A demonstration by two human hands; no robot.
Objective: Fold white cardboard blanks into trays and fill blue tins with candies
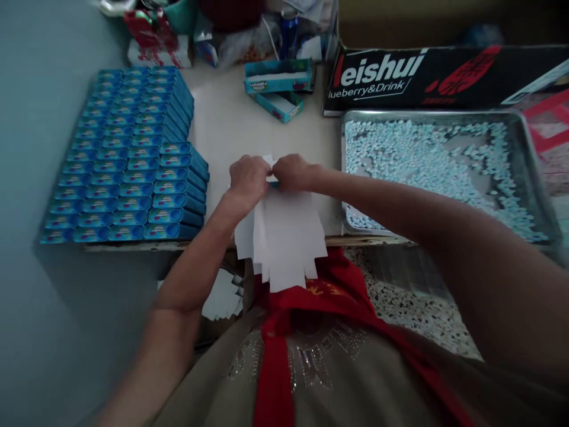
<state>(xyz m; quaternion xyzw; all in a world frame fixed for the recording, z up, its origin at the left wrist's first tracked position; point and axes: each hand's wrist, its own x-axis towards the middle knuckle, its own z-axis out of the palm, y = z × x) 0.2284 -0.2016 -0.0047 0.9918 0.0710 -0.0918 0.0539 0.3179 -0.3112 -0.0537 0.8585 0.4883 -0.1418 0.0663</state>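
While notched white card sheets (291, 231) lie stacked, left fingers (261, 168), right fingers (287, 169) pinch small carton (268, 159) (blue-edged).

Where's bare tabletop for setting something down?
Bare tabletop shows between the stacked blue boxes and the open boxes, and between those open boxes and the metal tray. It's crowded along the back with bags, and front centre, where left hand, right hand and white sheets meet.

Wall (40, 118): plain blue-gray, L side
Floor (418, 311): speckled, lower R
Table (222, 112): pale top w/ worn front edge
Light: dim
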